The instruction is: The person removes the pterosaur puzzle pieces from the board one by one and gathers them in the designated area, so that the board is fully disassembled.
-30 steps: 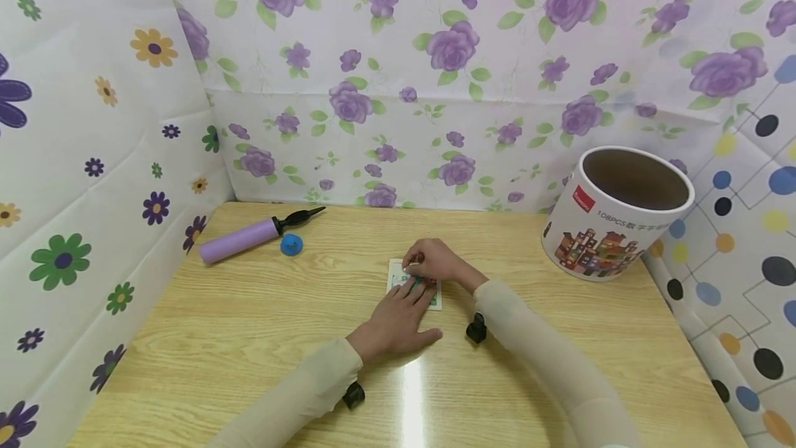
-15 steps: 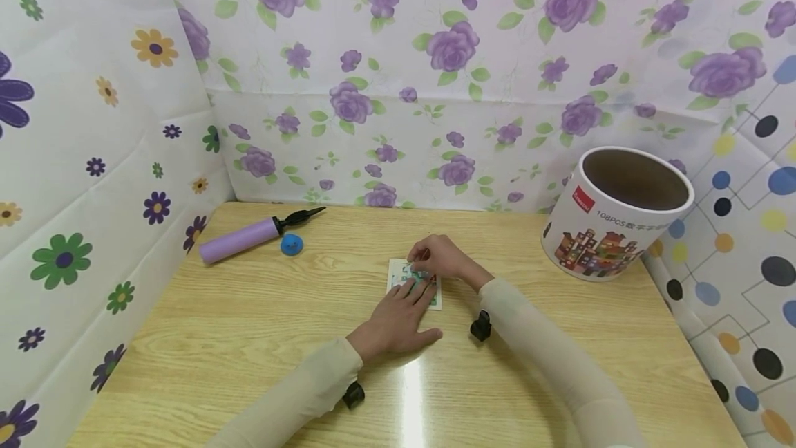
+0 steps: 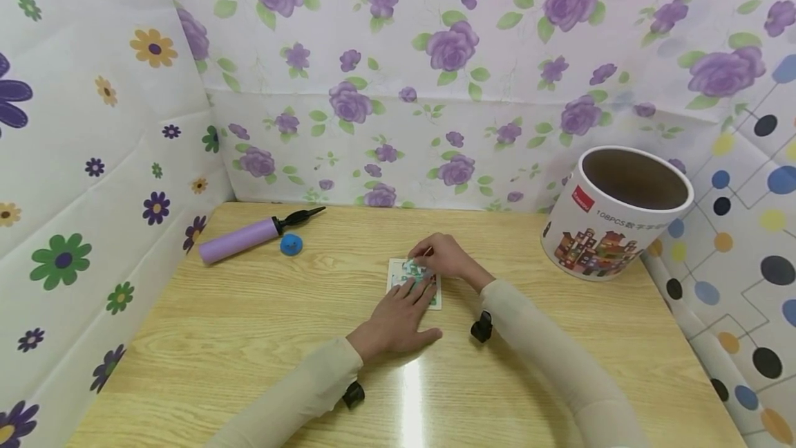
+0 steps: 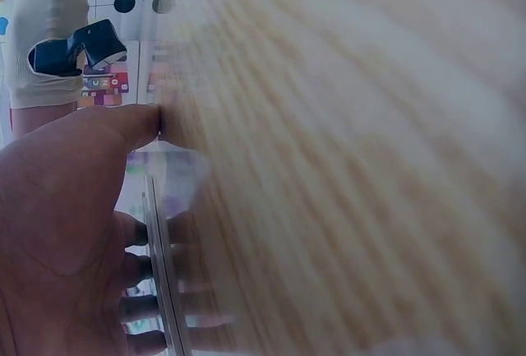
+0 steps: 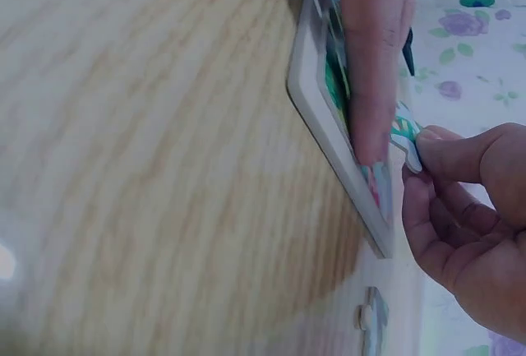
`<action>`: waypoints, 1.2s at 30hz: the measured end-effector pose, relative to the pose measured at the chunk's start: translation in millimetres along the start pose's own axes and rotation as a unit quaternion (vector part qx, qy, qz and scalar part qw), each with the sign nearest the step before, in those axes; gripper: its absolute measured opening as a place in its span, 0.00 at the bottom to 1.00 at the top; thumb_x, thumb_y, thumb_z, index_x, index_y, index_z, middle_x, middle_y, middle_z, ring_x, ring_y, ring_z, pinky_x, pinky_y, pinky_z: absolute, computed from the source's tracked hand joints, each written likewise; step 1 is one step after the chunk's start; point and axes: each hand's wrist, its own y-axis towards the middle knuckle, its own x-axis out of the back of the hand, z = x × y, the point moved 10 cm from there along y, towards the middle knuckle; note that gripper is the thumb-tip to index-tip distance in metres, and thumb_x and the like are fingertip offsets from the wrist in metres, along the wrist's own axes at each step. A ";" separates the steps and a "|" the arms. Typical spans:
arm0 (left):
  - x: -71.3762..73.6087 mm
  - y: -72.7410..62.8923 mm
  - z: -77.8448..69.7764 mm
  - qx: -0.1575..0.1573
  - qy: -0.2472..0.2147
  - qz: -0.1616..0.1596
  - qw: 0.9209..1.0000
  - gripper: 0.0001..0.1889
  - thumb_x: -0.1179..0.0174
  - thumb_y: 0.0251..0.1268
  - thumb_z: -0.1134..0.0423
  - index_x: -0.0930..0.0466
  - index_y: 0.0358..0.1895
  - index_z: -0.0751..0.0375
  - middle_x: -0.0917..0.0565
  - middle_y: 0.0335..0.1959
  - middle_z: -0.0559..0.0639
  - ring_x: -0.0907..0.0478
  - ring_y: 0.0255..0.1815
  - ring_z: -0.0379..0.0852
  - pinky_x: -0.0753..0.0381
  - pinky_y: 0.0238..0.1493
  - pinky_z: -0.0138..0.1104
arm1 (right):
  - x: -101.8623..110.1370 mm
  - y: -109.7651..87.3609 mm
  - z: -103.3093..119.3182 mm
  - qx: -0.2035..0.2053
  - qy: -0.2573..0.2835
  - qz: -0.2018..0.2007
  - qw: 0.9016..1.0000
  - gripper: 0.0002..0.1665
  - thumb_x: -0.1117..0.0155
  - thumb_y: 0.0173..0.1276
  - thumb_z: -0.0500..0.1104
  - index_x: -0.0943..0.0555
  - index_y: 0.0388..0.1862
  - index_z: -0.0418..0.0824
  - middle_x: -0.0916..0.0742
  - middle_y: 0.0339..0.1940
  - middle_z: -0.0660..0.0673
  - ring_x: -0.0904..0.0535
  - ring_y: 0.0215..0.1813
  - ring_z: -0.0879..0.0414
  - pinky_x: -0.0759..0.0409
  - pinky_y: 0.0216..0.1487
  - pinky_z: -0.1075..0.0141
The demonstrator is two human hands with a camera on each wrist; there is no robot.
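A small jigsaw puzzle with a white frame (image 3: 393, 269) lies mid-table, its picture in green, teal and red. My left hand (image 3: 398, 316) rests over its near part, fingers straight and thumb spread onto the table. In the left wrist view the fingers (image 4: 138, 267) lie across the puzzle, seen edge-on. At the puzzle's far right side, my right hand (image 3: 440, 256) pinches a jigsaw piece (image 5: 404, 136) between thumb and forefinger. That piece is tilted, with a white and green face, close beside the left fingers in the right wrist view.
Another small flat piece (image 5: 376, 323) lies on the table beside the puzzle. A purple hand pump (image 3: 239, 240) and a blue rubber duck (image 3: 291, 245) are at the back left. At the back right stands a large white bucket (image 3: 597, 227). Patterned cloth walls (image 3: 398, 116) border the table.
My right hand has shifted slightly back and to the right, baring more of the puzzle's upper part. My left hand has stayed in place.
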 end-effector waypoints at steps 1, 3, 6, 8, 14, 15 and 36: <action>-0.2 0.3 -0.1 0.000 0.000 -0.001 1.000 0.45 0.59 0.75 0.30 0.53 0.84 0.55 0.52 0.85 0.52 0.54 0.84 0.58 0.45 0.79 0.52 | 2.1 -1.4 -0.1 0.000 0.002 0.000 1.000 0.09 0.33 0.74 0.41 0.09 0.48 0.46 0.09 0.45 0.50 0.15 0.42 0.59 0.15 0.47 0.61; -1.2 0.8 0.0 0.000 0.000 -0.001 1.000 0.45 0.59 0.75 0.30 0.53 0.84 0.55 0.52 0.85 0.53 0.54 0.84 0.58 0.45 0.79 0.52 | 6.4 -4.2 -0.5 0.003 0.005 -0.001 1.000 0.10 0.33 0.74 0.41 0.10 0.49 0.45 0.09 0.46 0.49 0.14 0.43 0.58 0.15 0.48 0.61; -2.3 0.9 0.1 0.000 0.001 -0.002 1.000 0.45 0.59 0.75 0.30 0.52 0.84 0.56 0.52 0.85 0.53 0.53 0.84 0.58 0.46 0.80 0.52 | 14.8 -9.8 -2.7 0.005 0.008 -0.004 1.000 0.10 0.33 0.73 0.41 0.10 0.49 0.43 0.09 0.46 0.48 0.14 0.44 0.57 0.15 0.48 0.59; -2.3 0.8 -0.2 0.000 0.000 -0.006 1.000 0.45 0.58 0.75 0.30 0.52 0.84 0.56 0.51 0.85 0.53 0.53 0.84 0.58 0.45 0.79 0.52 | 21.0 -14.7 -5.7 0.003 0.008 -0.008 1.000 0.09 0.32 0.73 0.41 0.10 0.49 0.43 0.09 0.46 0.48 0.14 0.44 0.56 0.15 0.49 0.59; -5.3 2.3 1.3 0.001 0.002 -0.009 1.000 0.46 0.59 0.75 0.29 0.52 0.84 0.55 0.51 0.85 0.53 0.53 0.84 0.58 0.45 0.79 0.52 | 39.5 -30.5 -19.2 -0.014 0.005 -0.022 1.000 0.08 0.32 0.73 0.42 0.10 0.47 0.44 0.09 0.44 0.48 0.14 0.41 0.57 0.14 0.47 0.58; -6.0 2.6 1.6 0.002 0.002 -0.008 1.000 0.46 0.59 0.75 0.29 0.53 0.84 0.55 0.52 0.85 0.53 0.53 0.84 0.58 0.46 0.80 0.52 | 42.2 -33.0 -21.4 -0.015 0.003 -0.026 1.000 0.08 0.32 0.73 0.42 0.09 0.46 0.44 0.09 0.44 0.48 0.14 0.41 0.57 0.14 0.47 0.58; -3.6 1.8 -0.1 -0.012 0.004 -0.025 1.000 0.45 0.58 0.76 0.30 0.52 0.84 0.57 0.51 0.85 0.55 0.52 0.84 0.59 0.44 0.79 0.52 | 79.4 -83.1 -65.5 -0.043 -0.020 -0.056 0.997 0.08 0.31 0.71 0.41 0.08 0.45 0.42 0.08 0.45 0.45 0.14 0.40 0.55 0.15 0.45 0.55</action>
